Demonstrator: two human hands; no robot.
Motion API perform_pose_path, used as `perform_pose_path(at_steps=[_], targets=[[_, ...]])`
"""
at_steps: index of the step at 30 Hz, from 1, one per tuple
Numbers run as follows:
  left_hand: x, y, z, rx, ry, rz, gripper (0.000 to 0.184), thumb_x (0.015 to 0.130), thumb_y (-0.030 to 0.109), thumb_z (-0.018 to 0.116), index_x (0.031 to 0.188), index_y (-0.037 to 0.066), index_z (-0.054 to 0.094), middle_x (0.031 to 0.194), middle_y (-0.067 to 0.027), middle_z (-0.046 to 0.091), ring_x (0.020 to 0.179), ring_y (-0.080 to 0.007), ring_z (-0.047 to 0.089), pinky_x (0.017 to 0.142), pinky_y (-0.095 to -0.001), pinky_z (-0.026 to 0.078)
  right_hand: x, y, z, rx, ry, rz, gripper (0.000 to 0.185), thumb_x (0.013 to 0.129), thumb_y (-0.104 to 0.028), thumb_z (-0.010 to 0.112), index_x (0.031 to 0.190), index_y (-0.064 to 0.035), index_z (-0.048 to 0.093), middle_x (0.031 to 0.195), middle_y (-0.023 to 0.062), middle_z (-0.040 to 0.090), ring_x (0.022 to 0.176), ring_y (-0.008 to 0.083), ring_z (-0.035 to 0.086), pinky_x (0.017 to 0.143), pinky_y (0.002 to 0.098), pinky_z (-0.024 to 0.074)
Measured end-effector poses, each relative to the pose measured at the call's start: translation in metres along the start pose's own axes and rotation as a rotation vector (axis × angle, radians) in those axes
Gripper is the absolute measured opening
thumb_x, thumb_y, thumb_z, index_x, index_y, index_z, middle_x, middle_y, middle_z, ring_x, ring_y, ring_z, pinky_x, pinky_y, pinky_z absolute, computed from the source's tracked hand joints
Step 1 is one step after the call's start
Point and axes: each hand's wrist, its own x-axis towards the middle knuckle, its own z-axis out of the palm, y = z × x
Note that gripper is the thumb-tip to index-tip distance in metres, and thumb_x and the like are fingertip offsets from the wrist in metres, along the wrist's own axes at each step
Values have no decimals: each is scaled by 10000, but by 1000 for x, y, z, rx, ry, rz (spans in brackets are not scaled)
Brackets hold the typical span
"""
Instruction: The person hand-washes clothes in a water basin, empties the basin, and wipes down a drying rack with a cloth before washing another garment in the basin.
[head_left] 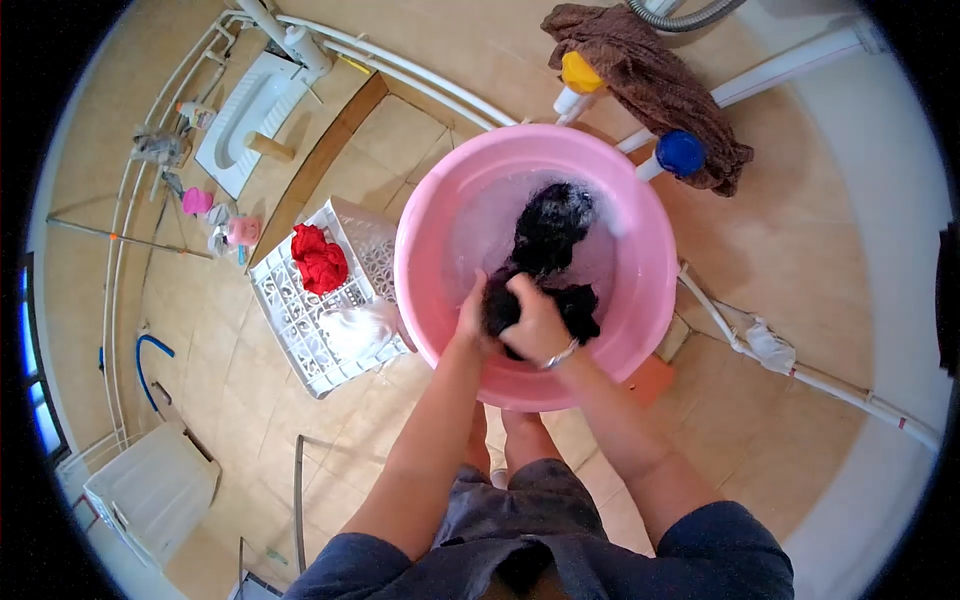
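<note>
A large pink basin (pixel 419 215) stands in front of me with sudsy water in it. Black wet cloth (pixel 553 228) lies partly in the water and runs down to my hands. On the near side of the basin, my left hand (pixel 472 312) is closed on the left edge of a bunched part of the cloth. My right hand (pixel 536 325), with a bracelet at the wrist, grips the same bunch from the right, thumb pressed over it. The fingers of both hands are partly hidden by the cloth.
Left of the basin, a white plastic crate (pixel 285 345) carries a red cloth (pixel 318 262) and a white bundle (pixel 358 328). A brown cloth (pixel 650 85) hangs over pipes behind, near a yellow cap (pixel 580 73) and a blue cap (pixel 680 153). A squat toilet (pixel 250 120) is at the far left.
</note>
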Motion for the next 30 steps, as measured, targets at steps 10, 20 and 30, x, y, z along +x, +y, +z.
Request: perform_pose_path(at_steps=[10,20,30], targets=[[-57,36,50,268,20,311,336,851,257,411,1020,-22,489,916,-102,556,820,-210,537,750,-310,424,-14,-88,-51,478,74,-186,489,543,-7,621,999,-4,444,856,108,511,836,185,508,775,294,397],[-25,-22,-2,2138,152,584,643,682,405,565,1229,177,317,1244,-182,301,1111,-408,295,887,-480,283,3,78,-98,-653,-16,397,628,609,-93,611,1143,6,295,1106,213,377,1079,339,344,893,420,266],[31,-6,-19,2562,-26,371,367,722,208,470,1089,194,485,1162,-55,438,1143,-265,300,951,-491,137,29,127,-27,-1298,-395,-67,799,565,-376,671,1177,18,341,1122,176,412,1094,307,337,951,462,169]])
